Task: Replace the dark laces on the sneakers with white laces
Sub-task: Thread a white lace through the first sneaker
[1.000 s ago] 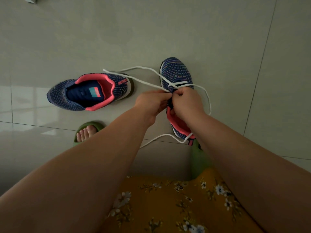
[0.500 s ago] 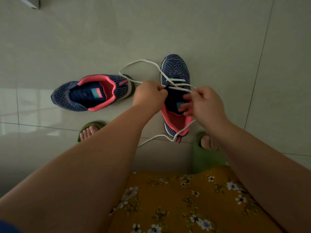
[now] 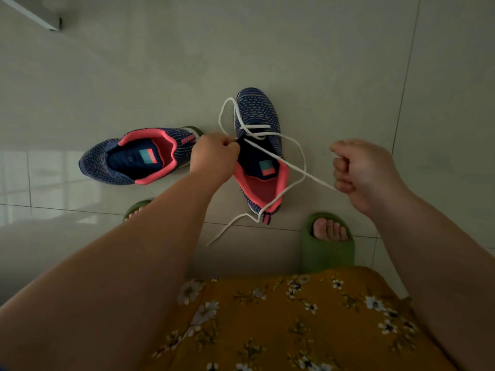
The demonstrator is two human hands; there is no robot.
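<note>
Head view: right grip (image 3: 359, 172) pulls white lace (image 3: 294, 167) taut; left grip (image 3: 214, 156) pinches sneaker (image 3: 258, 145) edge.

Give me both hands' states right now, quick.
Left hand: closed, pinching the upright sneaker at its eyelet edge.
Right hand: closed in a fist round the white lace, which runs taut to it from the eyelets.

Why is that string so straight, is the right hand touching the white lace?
Touching. In the head view the white lace runs taut from the sneaker straight into the right hand, whose fingers are curled round its end.
</note>
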